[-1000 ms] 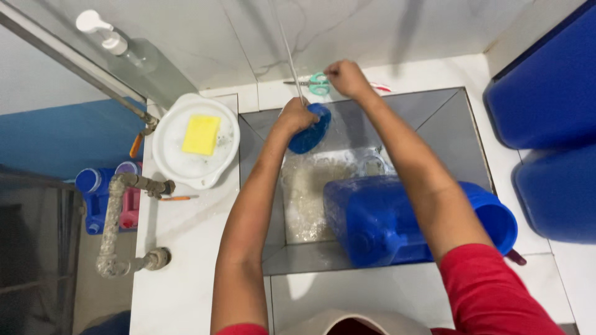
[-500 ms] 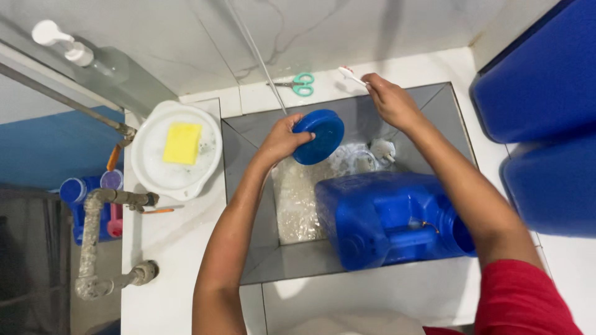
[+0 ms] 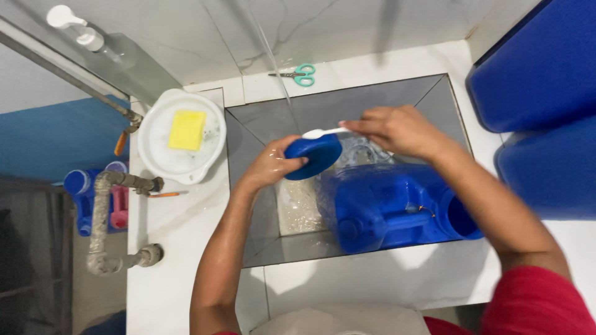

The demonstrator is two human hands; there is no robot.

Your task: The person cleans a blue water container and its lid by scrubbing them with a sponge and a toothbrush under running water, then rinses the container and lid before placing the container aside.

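My left hand [image 3: 271, 166] grips a round blue lid [image 3: 315, 156] over the grey tiled sink [image 3: 428, 93]. My right hand [image 3: 393, 129] holds a white toothbrush [image 3: 324, 132], its head resting on the lid's upper edge. Below both hands a large blue jerrycan [image 3: 391, 206] lies on its side in the sink, its open mouth facing right. Soapy water foams on the sink floor beside the can. A thin stream of water falls from above toward the lid.
A white bowl [image 3: 156, 149] with a yellow sponge [image 3: 187, 129] sits on the counter left of the sink. Teal-handled scissors [image 3: 300, 75] lie behind the sink. A soap pump bottle [image 3: 93, 38] stands far left. Big blue containers [image 3: 540, 80] fill the right side. Pipes [image 3: 102, 217] run at the left edge.
My right hand came back from the rear ledge with the toothbrush and brought it onto the lid. My left hand lowered the lid slightly toward the jerrycan.
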